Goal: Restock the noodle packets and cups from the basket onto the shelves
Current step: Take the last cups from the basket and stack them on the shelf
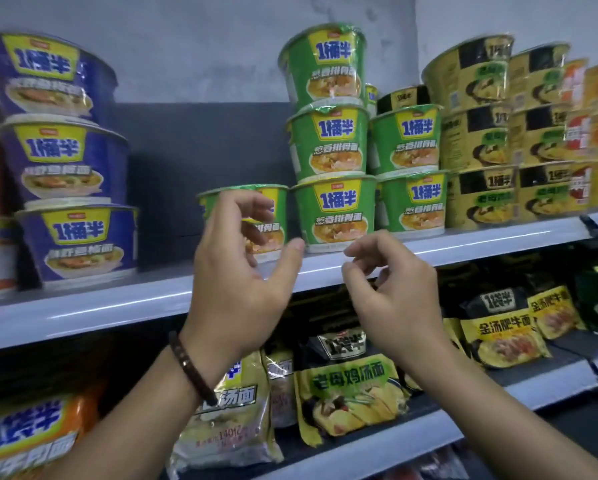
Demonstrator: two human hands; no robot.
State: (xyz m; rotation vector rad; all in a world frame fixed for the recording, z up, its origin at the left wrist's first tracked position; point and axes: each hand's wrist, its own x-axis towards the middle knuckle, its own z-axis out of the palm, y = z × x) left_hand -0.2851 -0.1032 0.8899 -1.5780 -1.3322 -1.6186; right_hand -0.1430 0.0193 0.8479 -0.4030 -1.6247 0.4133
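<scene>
**shelfwatcher:** Grey wall behind, pale upper shelf stacked with noodle cups: blue ones far left, green stacks in the middle, yellow-black ones right. One single green cup sits alone in the gap, just beside the bottom of the green stack. Looks like a new column starting there, same flavour kept together.

**aisle9:** Hands though? Left hand is spread loose in front of that cup, gripping nothing. Right hand hangs curled and empty near the shelf lip. Packets lie on the lower shelf. Basket isn't in view.
</scene>
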